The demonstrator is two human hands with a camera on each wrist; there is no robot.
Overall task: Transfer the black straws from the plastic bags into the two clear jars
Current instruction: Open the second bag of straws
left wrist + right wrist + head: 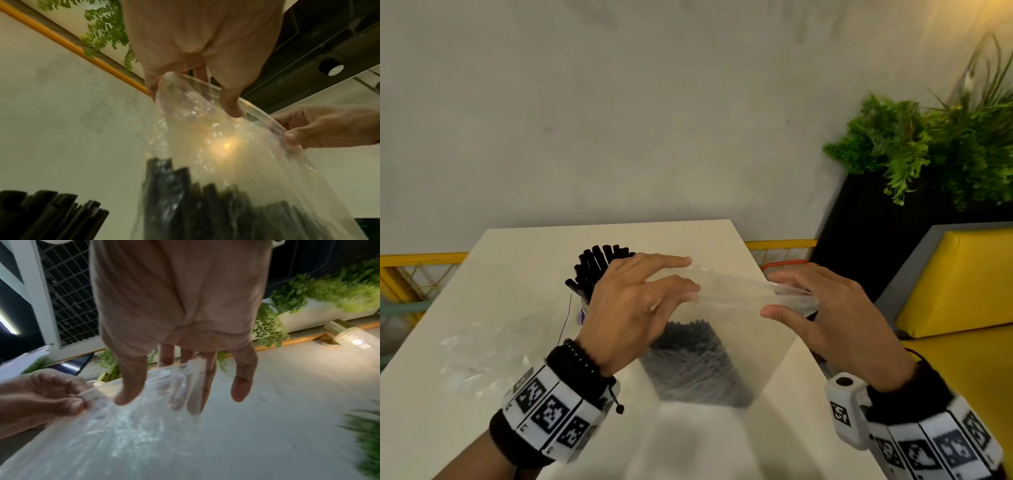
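**Q:** What's going on in the head view?

**Me:** I've got a clear plastic bag [726, 342] held upright over the white table [524, 267]. My left hand [633, 308] pinches the bag's top edge at its 9 o'clock end, and my right hand [835, 315] pinches the 3 o'clock end. The black straws [695, 363] sit low in the bag, greyed out by the plastic. At 11 o'clock from my left hand more black straws stand in a jar [599, 270]; my hand covers the jar itself, so I can't make out the glass. A crumpled empty bag [479, 356] lies at 9 o'clock on the table.

**Q:** Left wrist cam?

**Me:** Thumb and fingers of my left hand [197, 53] are closed on the bag rim [205, 84]. The right hand [329, 126] grips the far end at 3 o'clock. Straw tips are blurry at 6 o'clock, and glare washes out the middle.

**Q:** Right wrist?

**Me:** My right hand's fingertips [131, 391] are on the rim, two of them behind the plastic. It's smeared by motion, and no straws are visible here.
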